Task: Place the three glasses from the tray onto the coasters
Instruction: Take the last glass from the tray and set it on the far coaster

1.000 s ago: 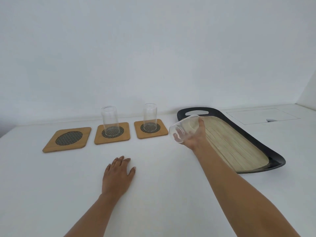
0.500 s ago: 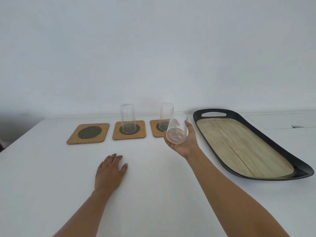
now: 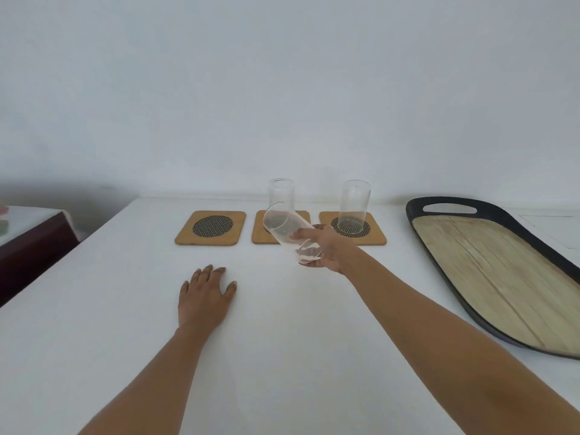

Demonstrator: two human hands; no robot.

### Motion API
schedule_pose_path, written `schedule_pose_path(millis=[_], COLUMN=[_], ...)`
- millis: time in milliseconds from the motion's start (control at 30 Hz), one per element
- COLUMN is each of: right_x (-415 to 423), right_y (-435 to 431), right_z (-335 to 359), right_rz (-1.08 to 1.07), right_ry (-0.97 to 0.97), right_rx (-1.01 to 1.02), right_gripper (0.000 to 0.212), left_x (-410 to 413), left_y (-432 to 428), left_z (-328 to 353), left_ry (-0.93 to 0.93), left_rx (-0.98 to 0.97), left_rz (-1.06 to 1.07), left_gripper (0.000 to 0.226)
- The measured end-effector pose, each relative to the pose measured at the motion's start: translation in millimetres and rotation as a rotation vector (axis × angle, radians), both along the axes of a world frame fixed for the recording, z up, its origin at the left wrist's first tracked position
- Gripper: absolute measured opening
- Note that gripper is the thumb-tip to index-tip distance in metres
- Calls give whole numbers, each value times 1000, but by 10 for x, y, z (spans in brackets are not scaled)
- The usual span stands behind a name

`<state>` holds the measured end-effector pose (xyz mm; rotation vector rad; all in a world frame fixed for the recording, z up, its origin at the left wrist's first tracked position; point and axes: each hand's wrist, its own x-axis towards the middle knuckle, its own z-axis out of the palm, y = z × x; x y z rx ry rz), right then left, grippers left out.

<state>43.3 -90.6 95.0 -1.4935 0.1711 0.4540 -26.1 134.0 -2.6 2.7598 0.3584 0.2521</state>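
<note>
Carrying the third glass (image 3: 290,235) leftward: right hand (image 3: 326,249) has moved off the tray (image 3: 445,202) side and now hangs in front of the middle coaster (image 3: 260,233), fingers wrapped around the tilted glass. Two glasses (image 3: 355,199) stand upright on the middle and right coasters. Left coaster (image 3: 210,228) bare, just beyond. Tray holds nothing. Left hand (image 3: 205,298) flat on the surface (image 3: 282,340), fingers spread, holding nothing, as before. Judgement: last placement is near; the glass needs righting first.
</note>
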Motion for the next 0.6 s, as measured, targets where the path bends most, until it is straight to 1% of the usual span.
schedule_pose_path(millis=[133, 233, 367, 467, 533, 600], right_x=[201, 348, 496, 594, 668, 749], right_y=[346, 622, 933, 1166, 1308, 1430], right_z=[151, 255, 322, 301, 283, 266], right_rz=[84, 129, 170, 215, 226, 230], right_ry=[-128, -279, -483, -659, -719, -737], right_rx=[-208, -396, -485, -663, -713, -730], right_gripper=[57, 57, 63, 70, 76, 79], left_x=[34, 66, 93, 100, 102, 96], left_y=[202, 359, 480, 465, 451, 447], left_z=[6, 21, 31, 30, 25, 12], left_ry=[29, 49, 59, 39, 30, 27], left_rx=[4, 4, -3, -1, 3, 10], left_rz=[58, 109, 147, 158, 162, 165], left_gripper=[53, 54, 55, 55, 55, 55])
